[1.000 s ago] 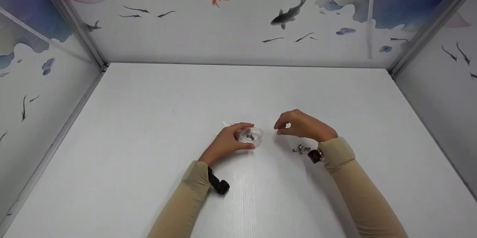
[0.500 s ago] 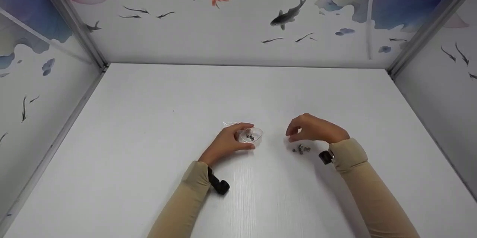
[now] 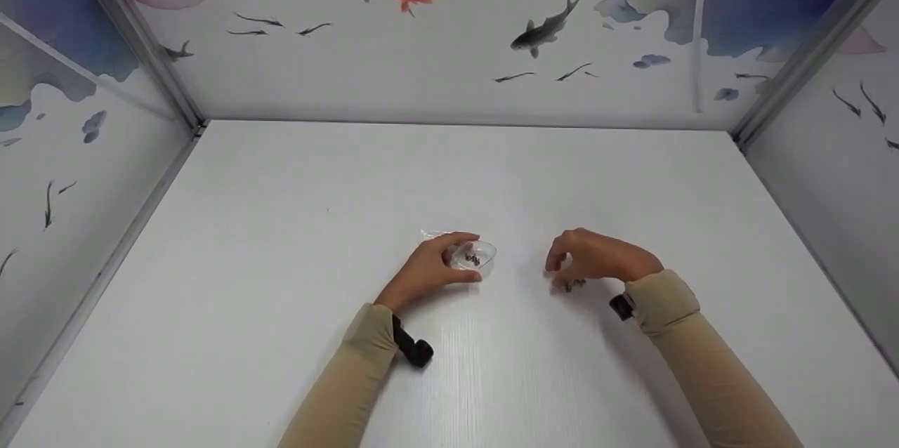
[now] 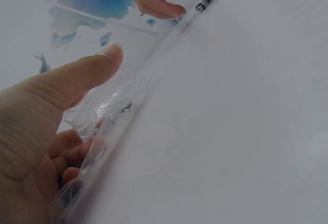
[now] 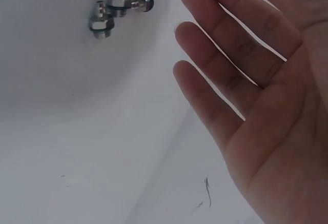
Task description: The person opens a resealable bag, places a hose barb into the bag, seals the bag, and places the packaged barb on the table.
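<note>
Left hand (image 3: 426,265) has its grip curled round a clear plastic cup (image 3: 486,255) with small metal parts (image 3: 473,260) inside; right hand (image 3: 597,256), grip spread, thumb and fingers apart, just beside loose hex-bodied metal fittings (image 5: 101,25) on the white surface (image 3: 281,279).

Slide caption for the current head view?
Left hand holds clear cup of small pieces; right hand beside metal fittings on white table.
</note>
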### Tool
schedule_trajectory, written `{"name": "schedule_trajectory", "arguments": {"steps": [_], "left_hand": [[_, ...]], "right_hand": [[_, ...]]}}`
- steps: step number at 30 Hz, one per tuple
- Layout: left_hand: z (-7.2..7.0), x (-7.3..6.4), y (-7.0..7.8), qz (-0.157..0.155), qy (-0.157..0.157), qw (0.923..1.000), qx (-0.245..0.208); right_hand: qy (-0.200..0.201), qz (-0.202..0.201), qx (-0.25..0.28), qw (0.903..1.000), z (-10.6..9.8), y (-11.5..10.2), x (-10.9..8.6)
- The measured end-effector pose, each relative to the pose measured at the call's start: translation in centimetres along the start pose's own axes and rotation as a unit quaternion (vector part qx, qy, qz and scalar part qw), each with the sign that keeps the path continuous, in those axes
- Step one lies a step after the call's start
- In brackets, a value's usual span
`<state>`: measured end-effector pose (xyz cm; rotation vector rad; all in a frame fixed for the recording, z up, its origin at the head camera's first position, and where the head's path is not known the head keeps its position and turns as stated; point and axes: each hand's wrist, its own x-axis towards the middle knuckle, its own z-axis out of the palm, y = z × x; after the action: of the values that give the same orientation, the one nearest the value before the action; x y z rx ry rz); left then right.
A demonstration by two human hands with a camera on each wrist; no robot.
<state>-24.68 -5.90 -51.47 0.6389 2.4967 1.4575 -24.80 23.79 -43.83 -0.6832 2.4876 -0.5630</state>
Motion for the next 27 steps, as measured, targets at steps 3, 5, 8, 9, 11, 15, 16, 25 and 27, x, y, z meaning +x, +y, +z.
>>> {"name": "schedule_trajectory", "arguments": {"steps": [3, 5, 8, 9, 11, 15, 16, 25, 27], "left_hand": [[0.0, 0.0, 0.0, -0.003, 0.001, 1.0000, -0.001], [0.0, -0.1, 0.0, -0.006, 0.001, 1.0000, -0.001], [0.0, -0.1, 0.0, -0.007, 0.002, 1.0000, 0.002], [0.0, -0.1, 0.0, -0.005, 0.002, 1.0000, 0.003], [0.0, -0.1, 0.0, -0.004, 0.002, 1.0000, 0.006], [0.0, -0.1, 0.0, -0.003, 0.001, 1.0000, 0.000], [0.0, -0.1, 0.0, -0.003, 0.000, 1.0000, -0.001], [0.0, -0.1, 0.0, 0.002, -0.002, 1.0000, -0.001], [0.0, -0.1, 0.0, 0.002, -0.001, 1.0000, -0.001]], "right_hand": [[-0.009, 0.011, -0.004, 0.9999, 0.3, -0.1, 0.1], [-0.010, 0.011, -0.015, 0.9998, 0.4, -0.1, 0.1], [-0.008, 0.003, -0.033, 0.9994, 0.7, -0.1, 0.2], [-0.008, -0.003, -0.039, 0.9992, 0.8, -0.1, 0.2], [-0.008, -0.014, -0.047, 0.9988, 0.9, -0.1, 0.2], [-0.007, -0.028, -0.051, 0.9983, 1.0, 0.1, 0.2], [-0.006, -0.027, -0.051, 0.9983, 1.0, 0.1, 0.2], [-0.009, -0.010, -0.046, 0.9989, 1.2, 0.2, 0.6], [-0.008, -0.006, -0.044, 0.9990, 1.3, 0.1, 0.7]]}}
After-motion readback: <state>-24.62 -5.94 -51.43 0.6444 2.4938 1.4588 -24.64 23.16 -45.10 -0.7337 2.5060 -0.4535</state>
